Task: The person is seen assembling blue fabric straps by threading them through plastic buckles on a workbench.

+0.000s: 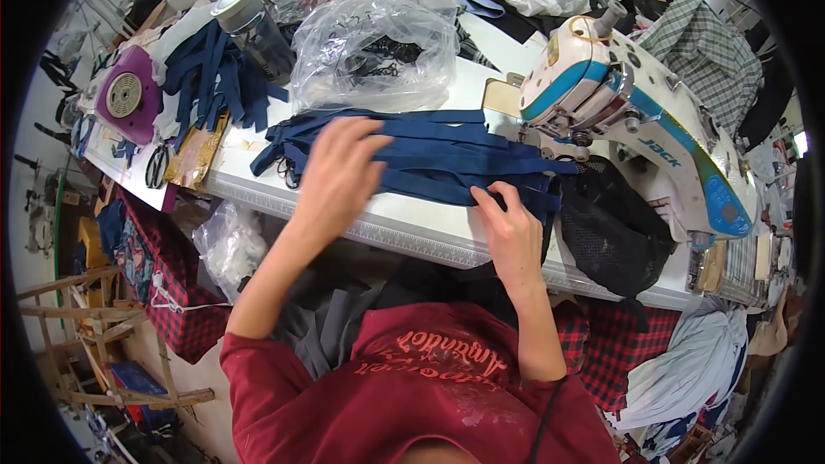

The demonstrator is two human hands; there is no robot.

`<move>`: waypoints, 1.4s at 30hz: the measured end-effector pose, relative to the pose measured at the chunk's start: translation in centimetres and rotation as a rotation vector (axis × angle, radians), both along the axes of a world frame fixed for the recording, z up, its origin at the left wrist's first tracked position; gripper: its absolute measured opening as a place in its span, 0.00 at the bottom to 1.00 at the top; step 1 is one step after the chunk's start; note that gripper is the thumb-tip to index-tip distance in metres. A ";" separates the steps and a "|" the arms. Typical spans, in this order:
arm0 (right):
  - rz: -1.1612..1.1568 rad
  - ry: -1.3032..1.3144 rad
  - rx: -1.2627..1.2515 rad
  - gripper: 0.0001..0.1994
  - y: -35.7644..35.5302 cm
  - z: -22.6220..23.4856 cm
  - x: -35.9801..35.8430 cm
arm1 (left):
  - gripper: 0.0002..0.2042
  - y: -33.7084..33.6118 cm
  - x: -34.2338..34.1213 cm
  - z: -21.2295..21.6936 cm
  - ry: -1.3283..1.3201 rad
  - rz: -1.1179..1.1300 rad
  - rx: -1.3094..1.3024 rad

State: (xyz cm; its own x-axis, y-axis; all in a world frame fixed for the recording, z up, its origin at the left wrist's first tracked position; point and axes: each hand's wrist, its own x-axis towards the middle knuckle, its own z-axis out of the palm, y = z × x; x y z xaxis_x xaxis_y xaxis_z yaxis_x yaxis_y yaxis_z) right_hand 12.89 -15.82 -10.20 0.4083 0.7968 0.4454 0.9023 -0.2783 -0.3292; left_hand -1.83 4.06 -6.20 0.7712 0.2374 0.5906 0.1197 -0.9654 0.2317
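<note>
A bundle of long navy-blue fabric strips (430,155) lies lengthwise across the white sewing table in front of me. My left hand (342,167) is over the left part of the bundle, fingers stretched out and slightly blurred; whether it touches the cloth I cannot tell. At the near right edge of the bundle, my right hand (509,219) has thumb and fingers closed on a navy strip. To the right of the bundle stands a white and blue sewing machine (636,112), with the strips' right ends close to its needle area.
Black mesh fabric (610,232) lies below the machine. Behind the bundle sits a clear plastic bag (374,51) holding black items. More navy strips (210,77), a lidded clear jar (258,30) and a purple device (129,94) stand left. A ruler tape (404,236) runs along the table's front edge.
</note>
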 end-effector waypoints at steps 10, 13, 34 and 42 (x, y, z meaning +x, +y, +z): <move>0.015 -0.029 0.041 0.15 -0.4 -0.7 -0.4 | 0.22 -2.4 9.3 -4.0 0.267 -0.409 -0.318; 0.010 -0.026 0.031 0.14 -0.5 -0.6 -0.2 | 0.23 -3.2 8.9 -2.7 0.293 -0.499 -0.568; 0.111 -0.002 0.089 0.13 3.8 -1.2 -2.0 | 0.19 0.8 15.9 -3.9 0.127 -0.280 -0.167; 0.116 0.000 0.085 0.13 4.1 -1.7 -2.1 | 0.04 3.8 21.3 -5.4 0.201 0.065 0.220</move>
